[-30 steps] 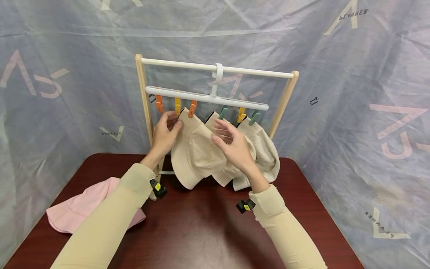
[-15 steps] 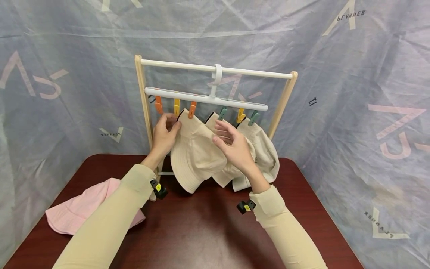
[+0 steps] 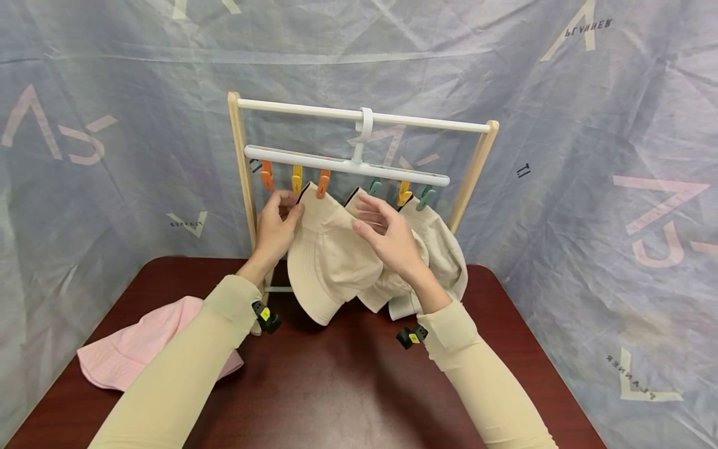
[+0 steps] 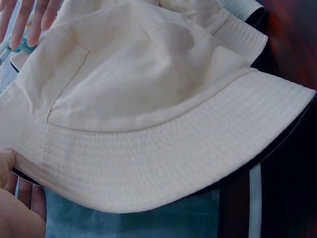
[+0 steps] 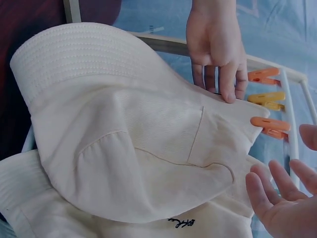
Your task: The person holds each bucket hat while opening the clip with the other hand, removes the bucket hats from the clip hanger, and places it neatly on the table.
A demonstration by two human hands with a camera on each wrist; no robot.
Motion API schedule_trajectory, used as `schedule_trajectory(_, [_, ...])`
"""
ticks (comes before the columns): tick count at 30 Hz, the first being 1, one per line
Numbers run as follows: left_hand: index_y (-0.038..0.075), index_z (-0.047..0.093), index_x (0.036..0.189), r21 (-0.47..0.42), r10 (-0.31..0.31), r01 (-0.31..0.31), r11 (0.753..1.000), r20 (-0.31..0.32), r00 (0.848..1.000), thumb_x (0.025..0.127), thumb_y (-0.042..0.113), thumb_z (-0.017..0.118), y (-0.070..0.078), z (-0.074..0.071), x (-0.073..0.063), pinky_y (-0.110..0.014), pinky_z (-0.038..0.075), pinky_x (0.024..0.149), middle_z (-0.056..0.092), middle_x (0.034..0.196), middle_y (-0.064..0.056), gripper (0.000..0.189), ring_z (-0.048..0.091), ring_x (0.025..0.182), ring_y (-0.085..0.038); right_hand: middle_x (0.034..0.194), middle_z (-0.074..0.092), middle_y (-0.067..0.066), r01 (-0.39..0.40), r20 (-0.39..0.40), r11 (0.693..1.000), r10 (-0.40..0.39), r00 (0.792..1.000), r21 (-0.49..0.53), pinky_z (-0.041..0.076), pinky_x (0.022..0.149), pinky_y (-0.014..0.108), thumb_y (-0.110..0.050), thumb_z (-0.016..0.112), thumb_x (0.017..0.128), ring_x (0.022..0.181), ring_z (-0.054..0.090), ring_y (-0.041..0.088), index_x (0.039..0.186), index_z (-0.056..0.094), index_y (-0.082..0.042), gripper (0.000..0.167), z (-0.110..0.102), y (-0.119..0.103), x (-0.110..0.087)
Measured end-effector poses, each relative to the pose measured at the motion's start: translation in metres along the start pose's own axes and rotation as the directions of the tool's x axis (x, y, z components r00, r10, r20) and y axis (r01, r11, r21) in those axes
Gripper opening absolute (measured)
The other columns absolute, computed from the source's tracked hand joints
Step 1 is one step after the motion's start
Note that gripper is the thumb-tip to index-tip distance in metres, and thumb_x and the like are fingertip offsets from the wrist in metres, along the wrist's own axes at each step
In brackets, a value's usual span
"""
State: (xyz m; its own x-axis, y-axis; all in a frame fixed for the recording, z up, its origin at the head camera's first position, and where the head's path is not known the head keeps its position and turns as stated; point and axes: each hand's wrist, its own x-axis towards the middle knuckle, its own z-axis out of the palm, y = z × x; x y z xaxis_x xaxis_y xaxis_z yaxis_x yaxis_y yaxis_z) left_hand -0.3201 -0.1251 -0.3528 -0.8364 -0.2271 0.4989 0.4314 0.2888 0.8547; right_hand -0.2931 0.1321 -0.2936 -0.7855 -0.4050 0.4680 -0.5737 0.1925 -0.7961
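Note:
A cream bucket hat (image 3: 331, 255) hangs from an orange clothespin (image 3: 323, 184) clamped on one corner of its brim. My left hand (image 3: 275, 226) pinches the brim's edge between thumb and fingers, just below a yellow clothespin (image 3: 296, 179). In the right wrist view, the left thumb presses on the brim and the other fingers lie partly hidden behind it. My right hand (image 3: 391, 242) is by the hat's other side, fingers spread and nothing between them. Behind it hang two more pale hats, one a cream hat with dark script (image 5: 183, 223).
The clothespins hang from a white hanger (image 3: 331, 163), hooked over the rod of a wooden-sided rack (image 3: 238, 137). Another orange clothespin (image 3: 267, 174) hangs at the far left. A pink bucket hat (image 3: 140, 343) lies on the dark red table (image 3: 336, 386), partly under the left sleeve.
The front hat's brim hangs slightly lower and a little further right. My right hand has risen slightly. The left hand keeps its pinch on the brim.

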Motion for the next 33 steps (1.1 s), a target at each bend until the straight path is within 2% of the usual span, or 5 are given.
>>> schedule_trajectory(9, [0.007, 0.063, 0.127, 0.022, -0.007, 0.007, 1.000, 0.011, 1.000, 0.108, 0.023, 0.066, 0.002, 0.000, -0.002, -0.034, 0.047, 0.096, 0.064, 0.124, -0.012, 0.025, 0.060, 0.110, -0.023, 0.144, 0.065, 0.011, -0.042, 0.045, 0.999, 0.042, 0.998, -0.016, 0.054, 0.107, 0.042, -0.021, 0.070, 0.105, 0.129, 0.065, 0.025, 0.155, 0.054, -0.017, 0.052, 0.001, -0.010, 0.019])
schedule_trajectory(13, [0.007, 0.062, 0.128, 0.037, -0.012, 0.011, 0.999, 0.018, 1.000, 0.108, 0.023, 0.065, 0.004, 0.001, -0.003, -0.034, 0.048, 0.097, 0.064, 0.124, -0.012, 0.026, 0.060, 0.111, -0.023, 0.143, 0.065, 0.009, -0.078, 0.042, 0.997, 0.077, 0.996, 0.021, 0.054, 0.106, 0.043, -0.020, 0.070, 0.105, 0.127, 0.066, 0.025, 0.154, 0.055, -0.016, 0.052, 0.004, -0.013, 0.029])
schedule_trajectory(20, [0.006, 0.061, 0.129, 0.017, -0.016, 0.016, 1.000, 0.030, 0.999, 0.109, 0.022, 0.064, 0.005, 0.001, -0.004, -0.035, 0.047, 0.096, 0.063, 0.124, -0.014, 0.026, 0.059, 0.110, -0.023, 0.148, 0.062, 0.016, -0.129, 0.027, 0.990, 0.128, 0.991, 0.060, 0.052, 0.108, 0.042, -0.019, 0.069, 0.105, 0.128, 0.064, 0.027, 0.154, 0.055, -0.013, 0.051, 0.009, -0.016, 0.044])
schedule_trajectory(28, [0.008, 0.060, 0.130, 0.007, -0.031, 0.031, 0.999, 0.048, 0.998, 0.109, 0.024, 0.063, 0.003, 0.001, -0.006, -0.040, 0.048, 0.098, 0.062, 0.125, -0.013, 0.027, 0.058, 0.112, -0.024, 0.148, 0.063, 0.009, -0.208, 0.040, 0.973, 0.205, 0.978, 0.103, 0.049, 0.114, 0.040, -0.023, 0.067, 0.107, 0.139, 0.058, 0.025, 0.154, 0.056, -0.013, 0.049, 0.017, -0.021, 0.055])
schedule_trajectory(33, [0.009, 0.060, 0.131, 0.007, -0.040, 0.040, 0.999, 0.054, 0.998, 0.109, 0.025, 0.064, 0.004, 0.001, -0.007, -0.041, 0.048, 0.099, 0.062, 0.126, -0.013, 0.027, 0.059, 0.114, -0.025, 0.147, 0.064, 0.010, -0.254, 0.048, 0.955, 0.250, 0.967, 0.151, 0.048, 0.114, 0.036, -0.022, 0.067, 0.107, 0.138, 0.058, 0.021, 0.152, 0.057, -0.010, 0.048, 0.022, -0.022, 0.063])
